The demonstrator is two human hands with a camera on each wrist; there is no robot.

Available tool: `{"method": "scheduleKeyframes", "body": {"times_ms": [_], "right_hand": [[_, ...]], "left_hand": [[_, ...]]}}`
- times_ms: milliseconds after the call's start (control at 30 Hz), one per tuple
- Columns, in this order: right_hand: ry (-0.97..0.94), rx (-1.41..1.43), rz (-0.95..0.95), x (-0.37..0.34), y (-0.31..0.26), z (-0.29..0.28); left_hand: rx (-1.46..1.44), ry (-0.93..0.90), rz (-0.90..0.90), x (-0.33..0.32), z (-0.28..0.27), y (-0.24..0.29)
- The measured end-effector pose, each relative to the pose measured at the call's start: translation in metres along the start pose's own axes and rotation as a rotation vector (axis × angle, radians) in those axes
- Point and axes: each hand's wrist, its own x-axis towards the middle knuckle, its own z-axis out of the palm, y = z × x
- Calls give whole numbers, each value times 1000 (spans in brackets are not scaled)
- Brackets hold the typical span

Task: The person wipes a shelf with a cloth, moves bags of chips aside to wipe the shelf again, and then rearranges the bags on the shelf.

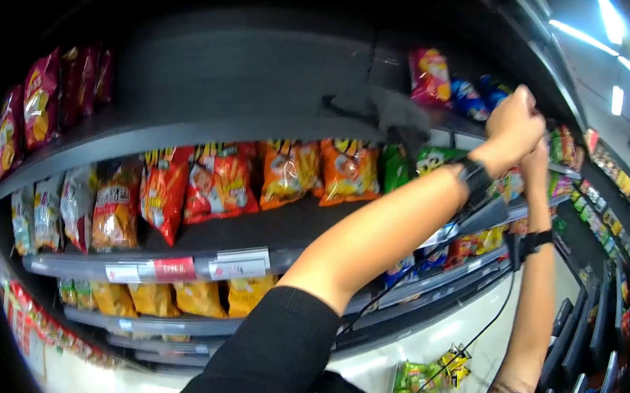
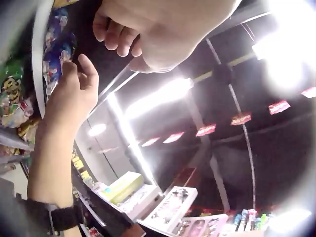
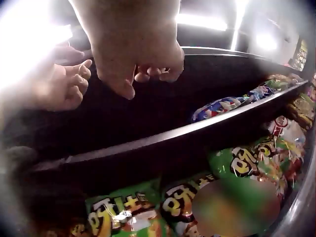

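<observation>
Both hands are raised close together at the right end of the top shelf. In the head view the left hand (image 1: 511,126) overlaps the right hand (image 1: 535,161). Loosely bent fingers of the left hand (image 2: 158,32) hold nothing visible in the left wrist view, where the right hand (image 2: 74,94) is lower left, its fingers partly bent. The right wrist view has the right hand (image 3: 140,54) hanging empty over the dark shelf, the left hand (image 3: 59,89) beside it. Blue snack bags (image 1: 469,99) and a pink bag (image 1: 431,77) stand nearby.
Lower shelves hold orange bags (image 1: 349,171), red bags (image 1: 221,183) and green bags (image 3: 123,210). Purple bags (image 1: 42,101) stand at the far left. A green packet (image 1: 415,379) and a yellow packet (image 1: 455,363) lie low on a pale surface. A cable hangs by the right wrist.
</observation>
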Motion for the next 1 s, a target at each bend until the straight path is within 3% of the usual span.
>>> {"method": "scheduleKeyframes", "body": {"times_ms": [67,133,167,200,233,267,300,333,400,467,533,600,633,700,733,767,833,867,933,1000], "right_hand": [[-161,83,138,9,3,7],[-234,131,20,18,54,26],[-302,374,58,20,56,33],[-318,363,41,21,73,42],[-297,281,9,17,66,45],[-273,183,-27,12,59,42],[-326,145,-64,13,70,47],[-172,29,-159,5,88,63],[-329,-42,-167,13,62,53],[-185,217,-386,19,77,73],[-140,316,-364,18,72,71],[-142,329,-226,12,73,70],[-143,361,-126,11,72,71],[-73,480,2,12,81,82],[-60,542,40,12,80,81],[-51,524,43,10,79,80],[-73,459,82,13,82,80],[-68,484,103,13,81,78],[-51,438,69,12,82,79],[-77,395,132,13,81,81]], "left_hand": [[-4,26,-101,19,8,-12],[-27,23,-188,35,15,-26],[61,103,-217,48,29,-42],[150,173,-241,62,42,-57],[149,57,-384,79,35,-55],[127,84,-435,89,36,-57],[181,115,-414,95,34,-61],[235,143,-382,102,32,-65],[386,165,-322,121,28,-92],[535,125,-343,154,6,-122],[789,138,-384,175,-12,-153],[1060,119,-377,184,-25,-171],[1206,-36,-445,188,-34,-170],[1401,-141,-510,216,-44,-204],[1446,-93,-530,233,-56,-244],[1472,-336,-454,240,-83,-257],[1141,-293,-707,185,-50,-166],[1038,-187,-777,173,-46,-155],[1001,-114,-860,179,-49,-177],[809,-171,-737,185,-69,-216]]}}
